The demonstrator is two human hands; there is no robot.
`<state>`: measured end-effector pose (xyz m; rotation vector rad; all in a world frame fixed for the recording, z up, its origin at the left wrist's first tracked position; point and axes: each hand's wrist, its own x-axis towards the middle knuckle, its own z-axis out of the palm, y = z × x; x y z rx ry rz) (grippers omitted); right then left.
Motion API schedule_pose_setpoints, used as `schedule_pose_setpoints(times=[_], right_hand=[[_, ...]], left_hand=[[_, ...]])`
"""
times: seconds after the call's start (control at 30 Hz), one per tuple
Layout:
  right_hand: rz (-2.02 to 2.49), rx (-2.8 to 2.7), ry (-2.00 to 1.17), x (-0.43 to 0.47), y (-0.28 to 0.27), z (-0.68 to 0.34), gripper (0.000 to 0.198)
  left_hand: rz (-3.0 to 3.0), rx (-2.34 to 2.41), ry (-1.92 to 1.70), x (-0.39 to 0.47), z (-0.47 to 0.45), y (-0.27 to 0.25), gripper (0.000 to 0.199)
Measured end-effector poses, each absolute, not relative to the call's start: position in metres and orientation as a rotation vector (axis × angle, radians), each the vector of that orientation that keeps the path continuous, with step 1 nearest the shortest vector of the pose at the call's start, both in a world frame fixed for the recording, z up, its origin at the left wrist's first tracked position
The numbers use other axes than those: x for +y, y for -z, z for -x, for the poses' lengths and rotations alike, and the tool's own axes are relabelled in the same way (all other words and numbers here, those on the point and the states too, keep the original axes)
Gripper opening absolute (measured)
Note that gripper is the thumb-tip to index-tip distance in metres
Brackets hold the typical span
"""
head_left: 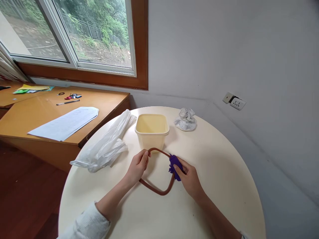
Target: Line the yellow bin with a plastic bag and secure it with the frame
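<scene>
A brown ring (159, 192), a rounded square like a bin's rim, is held up above the white table. My left hand (137, 166) is closed around its left side. On the opposite side, my right hand (191, 181) presses a purple cleaning cloth (176, 164) with a ragged, fringed edge against the ring. Just beyond the ring stands an upright cream plastic bin (151, 139), open at the top. The ring's far edge overlaps the bin's lower front in the head view.
On the round table (214, 159), a long white plastic bag (106, 149) lies left of the bin and a crumpled bag (185, 120) sits behind right. A wooden desk (109, 99) at left holds papers (67, 122), a pen (67, 102) and keys (73, 96). Walls border the right.
</scene>
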<state>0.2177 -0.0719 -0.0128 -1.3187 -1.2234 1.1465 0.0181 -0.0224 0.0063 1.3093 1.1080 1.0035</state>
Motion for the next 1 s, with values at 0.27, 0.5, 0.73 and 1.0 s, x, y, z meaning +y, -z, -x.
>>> schedule_pose_setpoints(times=[0.27, 0.5, 0.73, 1.0], right_hand=[[1.213, -1.229, -1.375, -0.072, 0.016, -0.217, 0.033], [1.185, -1.125, -1.484, -0.059, 0.003, -0.251, 0.026], [1.005, -0.544, -1.351, -0.025, 0.017, -0.312, 0.027], [1.049, -0.659, -1.330, -0.010, 0.015, -0.337, 0.030]], left_hand=[[-1.395, 1.194, -1.144, -0.027, -0.017, -0.011, 0.032], [-1.339, 1.158, -1.197, -0.023, -0.015, -0.011, 0.030], [-1.365, 1.171, -1.166, -0.022, -0.016, -0.009, 0.029], [-1.340, 1.146, -1.188, -0.018, -0.014, -0.001, 0.028]])
